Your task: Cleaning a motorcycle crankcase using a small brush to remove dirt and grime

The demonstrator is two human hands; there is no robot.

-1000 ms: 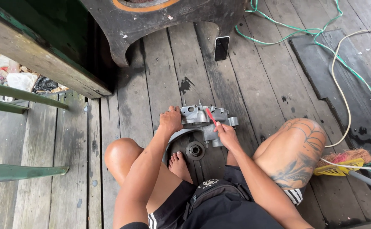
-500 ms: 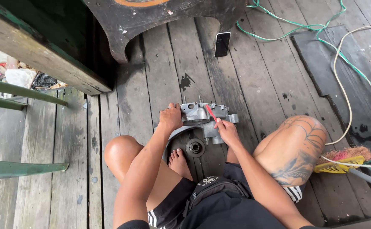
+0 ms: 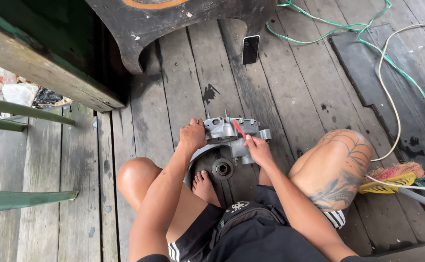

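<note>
Two bare knees frame the work as we sit on the plank floor (image 3: 173,77), a foot (image 3: 205,184) tucked near a round geared part (image 3: 222,169). Just beyond it our left hand (image 3: 193,136) is closed around the left edge of the grey metal engine casing (image 3: 229,132), steadying it, while our right hand (image 3: 258,149) pinches a red-handled tool (image 3: 239,129) against its top. We judge this a cleaning or prying step; it calls for a firm brace. Farther off lie a phone (image 3: 250,49) and green cable (image 3: 392,63).
</note>
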